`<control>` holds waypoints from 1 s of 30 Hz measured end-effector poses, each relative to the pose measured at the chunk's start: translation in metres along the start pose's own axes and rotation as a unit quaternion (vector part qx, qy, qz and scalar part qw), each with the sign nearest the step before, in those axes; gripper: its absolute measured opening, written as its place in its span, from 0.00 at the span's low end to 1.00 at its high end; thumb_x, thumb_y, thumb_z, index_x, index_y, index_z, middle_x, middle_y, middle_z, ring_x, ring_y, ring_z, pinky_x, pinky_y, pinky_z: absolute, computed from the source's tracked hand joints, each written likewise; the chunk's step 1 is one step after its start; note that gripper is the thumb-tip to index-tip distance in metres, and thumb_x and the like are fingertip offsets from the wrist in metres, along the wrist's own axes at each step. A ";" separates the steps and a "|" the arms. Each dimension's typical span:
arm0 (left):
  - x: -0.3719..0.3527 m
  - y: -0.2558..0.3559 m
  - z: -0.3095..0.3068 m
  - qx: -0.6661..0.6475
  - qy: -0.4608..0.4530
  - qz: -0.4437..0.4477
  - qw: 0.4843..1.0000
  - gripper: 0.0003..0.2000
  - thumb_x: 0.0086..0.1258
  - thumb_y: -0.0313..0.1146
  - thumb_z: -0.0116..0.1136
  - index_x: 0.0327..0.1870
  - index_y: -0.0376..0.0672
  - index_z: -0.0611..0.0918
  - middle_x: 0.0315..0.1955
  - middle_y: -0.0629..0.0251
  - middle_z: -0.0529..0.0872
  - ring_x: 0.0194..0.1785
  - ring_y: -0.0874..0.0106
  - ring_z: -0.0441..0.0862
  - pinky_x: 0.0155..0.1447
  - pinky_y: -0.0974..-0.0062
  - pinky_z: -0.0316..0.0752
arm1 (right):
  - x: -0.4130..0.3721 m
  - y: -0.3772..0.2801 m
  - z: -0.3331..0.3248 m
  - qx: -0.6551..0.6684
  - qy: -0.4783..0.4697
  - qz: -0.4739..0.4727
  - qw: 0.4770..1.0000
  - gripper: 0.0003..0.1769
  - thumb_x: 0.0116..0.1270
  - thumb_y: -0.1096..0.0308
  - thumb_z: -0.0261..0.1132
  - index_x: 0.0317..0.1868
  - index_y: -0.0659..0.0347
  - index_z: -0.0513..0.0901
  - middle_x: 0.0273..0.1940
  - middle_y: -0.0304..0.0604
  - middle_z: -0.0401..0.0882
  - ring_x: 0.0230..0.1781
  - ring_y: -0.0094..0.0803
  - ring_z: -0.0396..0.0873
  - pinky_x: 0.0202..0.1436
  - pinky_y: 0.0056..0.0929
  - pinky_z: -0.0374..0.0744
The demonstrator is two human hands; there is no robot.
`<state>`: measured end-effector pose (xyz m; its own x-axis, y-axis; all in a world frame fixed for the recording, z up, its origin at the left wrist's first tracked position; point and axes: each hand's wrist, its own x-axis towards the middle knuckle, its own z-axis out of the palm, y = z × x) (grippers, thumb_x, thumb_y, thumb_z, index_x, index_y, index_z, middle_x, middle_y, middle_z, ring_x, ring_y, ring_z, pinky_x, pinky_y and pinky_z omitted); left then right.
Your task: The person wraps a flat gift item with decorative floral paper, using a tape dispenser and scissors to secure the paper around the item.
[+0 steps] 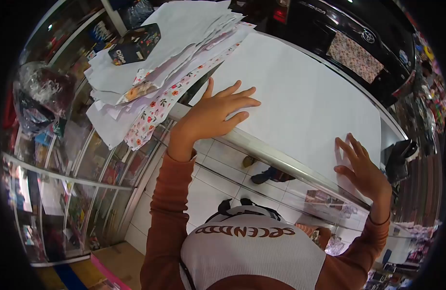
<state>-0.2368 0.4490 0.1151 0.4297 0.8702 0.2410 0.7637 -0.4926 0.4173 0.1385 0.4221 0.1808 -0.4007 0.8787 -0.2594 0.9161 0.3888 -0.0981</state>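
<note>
A large white sheet of paper (300, 92) lies spread over a glass-topped counter with a metal edge (276, 157). My left hand (218, 111) rests at the sheet's left end with its fingers spread, holding nothing. Near the right end, my right hand (358, 166) touches the sheet, fingers apart and nothing in them. To the left of my left hand lies a thick, uneven stack of paper sheets (184, 29). A flower-patterned sheet (155, 116) sticks out from under it. On top of the stack sits a small dark box (136, 44).
Glass display shelves (78, 164) full of goods stand on my left, with a plastic-wrapped bundle (44, 96) above them. Past the counter is a black car (351, 29). A black object (402, 157) lies beyond my right hand. Tiled floor (208, 188) shows below.
</note>
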 end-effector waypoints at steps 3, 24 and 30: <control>-0.003 0.001 0.005 0.028 0.038 -0.015 0.999 0.16 0.72 0.39 0.53 0.61 0.58 0.78 0.69 0.68 0.71 0.76 0.57 0.59 0.77 0.40 0.34 | 0.018 0.010 -0.007 -0.004 -0.006 -0.036 0.999 0.38 0.66 0.48 0.63 0.73 0.45 0.61 0.74 0.57 0.53 0.72 0.61 0.57 0.68 0.50 0.69; -0.001 -0.001 0.004 0.034 0.060 0.020 0.997 0.19 0.62 0.51 0.64 0.51 0.55 0.84 0.67 0.68 0.73 0.73 0.55 0.64 0.76 0.46 0.50 | 0.007 -0.036 -0.116 -0.086 -0.048 -0.314 0.944 0.31 0.65 0.57 0.67 0.64 0.59 0.69 0.60 0.53 0.71 0.55 0.50 0.76 0.56 0.40 0.76; 0.000 0.006 0.003 0.042 0.065 -0.002 0.997 0.24 0.56 0.55 0.68 0.51 0.55 0.84 0.67 0.68 0.74 0.73 0.55 0.64 0.76 0.47 0.49 | 0.023 -0.023 -0.112 -0.168 -0.132 -0.190 0.958 0.31 0.59 0.63 0.71 0.61 0.59 0.72 0.54 0.48 0.76 0.47 0.45 0.81 0.51 0.39 0.77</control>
<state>-0.2310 0.4464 0.1150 0.3642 0.8617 0.3534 0.8058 -0.4818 0.3443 0.1059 0.4646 0.2844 -0.6462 0.5733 -0.5038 0.6312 0.7725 0.0695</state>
